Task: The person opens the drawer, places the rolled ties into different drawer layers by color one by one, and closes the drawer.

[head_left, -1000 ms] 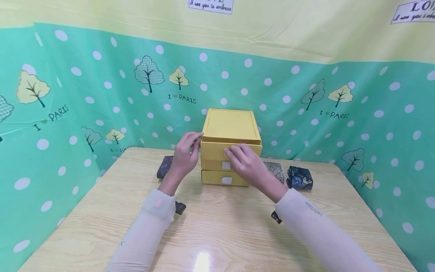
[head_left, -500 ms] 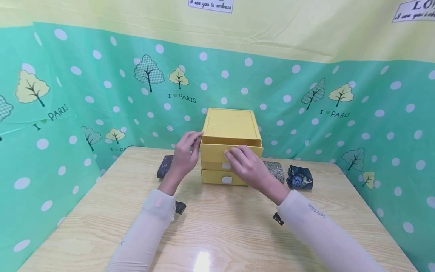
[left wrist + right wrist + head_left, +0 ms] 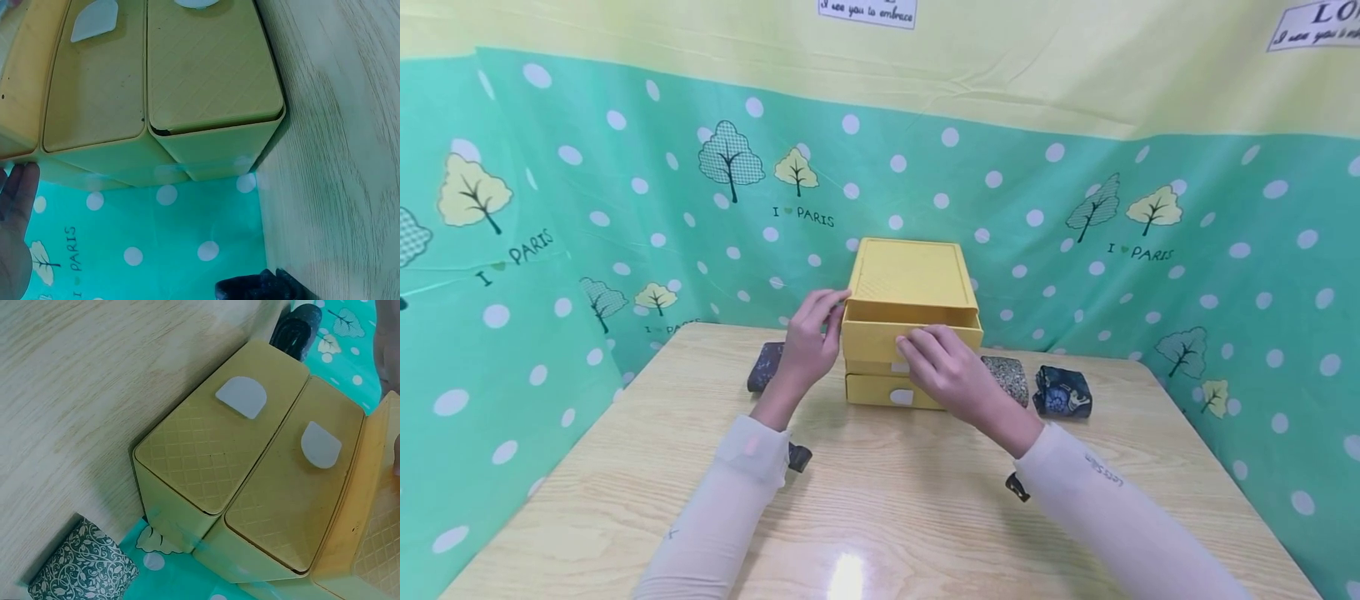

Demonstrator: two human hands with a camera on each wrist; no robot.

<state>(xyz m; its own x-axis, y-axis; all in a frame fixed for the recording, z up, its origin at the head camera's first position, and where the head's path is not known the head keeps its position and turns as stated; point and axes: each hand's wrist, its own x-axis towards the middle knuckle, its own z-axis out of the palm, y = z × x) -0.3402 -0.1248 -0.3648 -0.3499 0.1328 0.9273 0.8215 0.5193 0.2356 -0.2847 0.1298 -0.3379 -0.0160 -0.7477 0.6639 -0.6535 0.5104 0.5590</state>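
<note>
A yellow drawer cabinet (image 3: 913, 271) with three stacked drawers stands at the back middle of the table. Its top drawer (image 3: 871, 342) is partly pulled out, with a gap showing below the cabinet's top. My right hand (image 3: 947, 371) grips this drawer at the front middle, fingers curled over and hiding its handle. My left hand (image 3: 812, 333) rests against the cabinet's upper left side, fingers extended; the left wrist view shows the straight fingers (image 3: 24, 190) along that side. The middle drawer (image 3: 294, 481) and bottom drawer (image 3: 212, 434) are closed, each with a white tab handle.
A dark folded cloth bundle (image 3: 765, 367) lies left of the cabinet, partly behind my left hand. To the right are a leaf-patterned bundle (image 3: 84, 565) and a dark blue bundle (image 3: 1063, 392). A green dotted curtain (image 3: 647, 200) hangs behind the wooden table (image 3: 895, 500).
The top drawer has slid farther out toward me, so the gap above its front is wider. My right hand has moved slightly with it. My left hand has stayed in place.
</note>
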